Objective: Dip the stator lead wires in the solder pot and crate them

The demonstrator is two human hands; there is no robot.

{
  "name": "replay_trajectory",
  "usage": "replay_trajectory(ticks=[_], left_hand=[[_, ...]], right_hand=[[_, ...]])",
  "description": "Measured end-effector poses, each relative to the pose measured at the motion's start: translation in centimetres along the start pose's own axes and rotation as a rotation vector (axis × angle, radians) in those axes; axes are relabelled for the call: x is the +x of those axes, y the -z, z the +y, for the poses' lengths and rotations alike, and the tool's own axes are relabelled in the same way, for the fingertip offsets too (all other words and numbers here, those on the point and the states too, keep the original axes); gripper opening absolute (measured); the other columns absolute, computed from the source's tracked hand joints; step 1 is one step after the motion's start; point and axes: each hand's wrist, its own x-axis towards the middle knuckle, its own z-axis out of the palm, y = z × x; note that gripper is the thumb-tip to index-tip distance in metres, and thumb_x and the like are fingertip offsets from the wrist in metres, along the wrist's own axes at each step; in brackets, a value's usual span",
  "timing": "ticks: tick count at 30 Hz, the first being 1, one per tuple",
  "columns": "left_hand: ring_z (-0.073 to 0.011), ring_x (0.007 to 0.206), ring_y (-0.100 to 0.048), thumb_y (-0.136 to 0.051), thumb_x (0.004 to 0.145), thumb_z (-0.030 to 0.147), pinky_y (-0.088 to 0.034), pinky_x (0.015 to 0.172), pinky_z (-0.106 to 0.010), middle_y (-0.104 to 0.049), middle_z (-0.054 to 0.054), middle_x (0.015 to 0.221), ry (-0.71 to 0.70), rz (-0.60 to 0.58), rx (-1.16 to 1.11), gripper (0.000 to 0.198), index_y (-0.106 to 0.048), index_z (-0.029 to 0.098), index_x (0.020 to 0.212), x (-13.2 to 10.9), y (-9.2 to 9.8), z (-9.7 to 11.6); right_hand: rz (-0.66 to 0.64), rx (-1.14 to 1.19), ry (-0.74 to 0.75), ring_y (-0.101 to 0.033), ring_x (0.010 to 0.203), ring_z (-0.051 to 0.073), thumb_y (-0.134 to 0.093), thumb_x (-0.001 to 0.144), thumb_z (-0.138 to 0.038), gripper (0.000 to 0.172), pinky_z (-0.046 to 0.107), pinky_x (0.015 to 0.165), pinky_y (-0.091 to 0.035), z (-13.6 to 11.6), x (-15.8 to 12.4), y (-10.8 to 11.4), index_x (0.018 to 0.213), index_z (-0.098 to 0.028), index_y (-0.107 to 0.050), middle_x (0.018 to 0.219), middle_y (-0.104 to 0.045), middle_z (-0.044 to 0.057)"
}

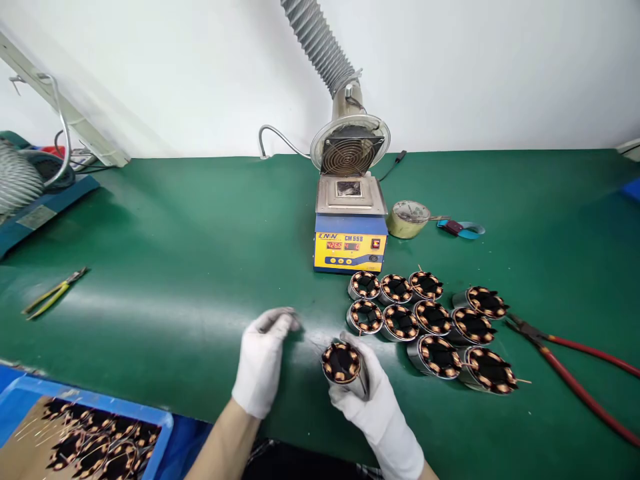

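Note:
My right hand (373,393), in a white glove, is wrapped round a motor stator (341,363) with copper windings and a black core. The stator is tilted a little, its wound end facing up. To its left, my gloved left hand (263,357) is closed in a pinch, its fingertips apart from the stator. Thin wire ends stick out from the stator's left side toward those fingers. What the left fingertips hold, if anything, is blurred. Several more wound stators (400,322) stand in rows on the green table to the right of my right hand.
Behind stands a blue and yellow solder pot (350,243) under a fume extractor (350,150). A round tin (409,220) is beside it. Red-handled pliers (565,367) lie at right, yellow-handled pliers (56,293) at left. A blue crate (167,427) at lower left holds several wound parts.

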Motion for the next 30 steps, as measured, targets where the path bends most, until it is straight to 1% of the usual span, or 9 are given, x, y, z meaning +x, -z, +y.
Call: replay_trajectory(ticks=[3, 5, 6, 10, 14, 17, 19, 25, 30], left_hand=[[-0.0219, 0.102, -0.060, -0.073, 0.066, 0.039, -0.044, 0.090, -0.033, -0.068, -0.008, 0.104, 0.104, -0.225, -0.059, 0.051, -0.059, 0.020, 0.111, 0.2, 0.7, -0.3], [-0.0237, 0.106, -0.058, -0.075, 0.063, 0.038, -0.044, 0.092, -0.033, -0.066, -0.010, 0.111, 0.224, -0.390, -0.008, 0.052, -0.061, 0.019, 0.109, -0.4, -0.1, -0.7], [-0.0236, 0.101, -0.060, -0.074, 0.063, 0.039, -0.045, 0.090, -0.033, -0.068, -0.010, 0.105, 0.249, -0.395, 0.008, 0.044, -0.065, 0.017, 0.100, -0.7, -0.7, -0.9], [-0.0192, 0.073, -0.065, -0.069, 0.067, 0.046, -0.050, 0.074, -0.030, -0.071, -0.005, 0.073, 0.227, -0.162, -0.125, 0.035, -0.067, 0.013, 0.081, -0.7, -2.1, -1.4], [-0.0188, 0.082, -0.066, -0.074, 0.063, 0.044, -0.048, 0.082, -0.031, -0.070, -0.002, 0.071, 0.117, 0.011, -0.302, 0.035, -0.065, 0.017, 0.084, 0.3, -0.6, -0.1], [-0.0217, 0.092, -0.063, -0.080, 0.054, 0.028, -0.046, 0.083, -0.030, -0.071, -0.006, 0.092, 0.212, -0.158, -0.021, 0.040, -0.067, 0.018, 0.091, 0.5, 0.2, 1.0], [-0.0217, 0.085, -0.063, -0.079, 0.052, 0.023, -0.047, 0.078, -0.030, -0.071, -0.007, 0.088, 0.286, -0.222, 0.122, 0.037, -0.069, 0.015, 0.087, 0.5, -0.1, 1.1], [-0.0132, 0.057, -0.057, -0.073, 0.052, 0.022, -0.045, 0.058, -0.025, -0.064, 0.000, 0.058, 0.285, -0.236, 0.142, 0.015, -0.063, 0.014, 0.059, 0.8, -1.6, -0.1], [-0.0158, 0.061, -0.060, -0.069, 0.054, 0.021, -0.047, 0.062, -0.027, -0.065, -0.001, 0.061, 0.224, -0.201, 0.266, 0.011, -0.061, 0.016, 0.059, 0.8, -1.3, 0.0]], right_hand=[[0.106, -0.275, 0.183, -0.060, 0.086, 0.023, -0.074, 0.056, -0.019, 0.051, 0.035, 0.076, -0.050, 1.2, 0.0, -0.3, 0.103, -0.024, -0.053, 0.097, -0.063, 0.006], [0.105, -0.453, 0.333, -0.059, 0.090, 0.025, -0.072, 0.056, -0.017, 0.043, 0.039, 0.082, -0.048, 1.7, 0.2, -0.7, 0.094, -0.025, -0.054, 0.098, -0.063, 0.007], [0.090, -0.532, 0.390, -0.059, 0.090, 0.025, -0.071, 0.058, -0.017, 0.038, 0.040, 0.082, -0.047, 1.9, 0.3, -0.9, 0.090, -0.025, -0.053, 0.098, -0.062, 0.007], [0.074, -0.730, 0.518, -0.059, 0.085, 0.024, -0.067, 0.065, -0.017, 0.027, 0.041, 0.078, -0.048, 2.5, 0.7, -1.2, 0.085, -0.026, -0.051, 0.093, -0.062, 0.007], [0.189, -0.762, 0.612, -0.059, 0.088, 0.027, -0.071, 0.063, -0.023, 0.031, 0.045, 0.079, -0.047, 3.3, 0.9, -0.7, 0.087, -0.025, -0.052, 0.094, -0.063, 0.009], [0.187, -0.740, 0.594, -0.058, 0.095, 0.029, -0.072, 0.062, -0.027, 0.032, 0.047, 0.082, -0.047, 3.5, 1.0, -0.5, 0.087, -0.025, -0.052, 0.102, -0.063, 0.010], [0.140, -0.720, 0.571, -0.059, 0.096, 0.028, -0.071, 0.063, -0.026, 0.030, 0.046, 0.082, -0.047, 3.6, 1.0, -0.5, 0.087, -0.026, -0.053, 0.104, -0.063, 0.010], [0.202, -0.648, 0.360, -0.061, 0.094, 0.030, -0.076, 0.057, -0.032, 0.046, 0.046, 0.084, -0.048, 3.5, 0.7, -0.4, 0.096, -0.024, -0.052, 0.101, -0.066, 0.011], [0.189, -0.648, 0.325, -0.064, 0.089, 0.030, -0.075, 0.057, -0.034, 0.059, 0.042, 0.079, -0.052, 3.3, 0.7, -0.3, 0.108, -0.022, -0.049, 0.100, -0.067, 0.012]])
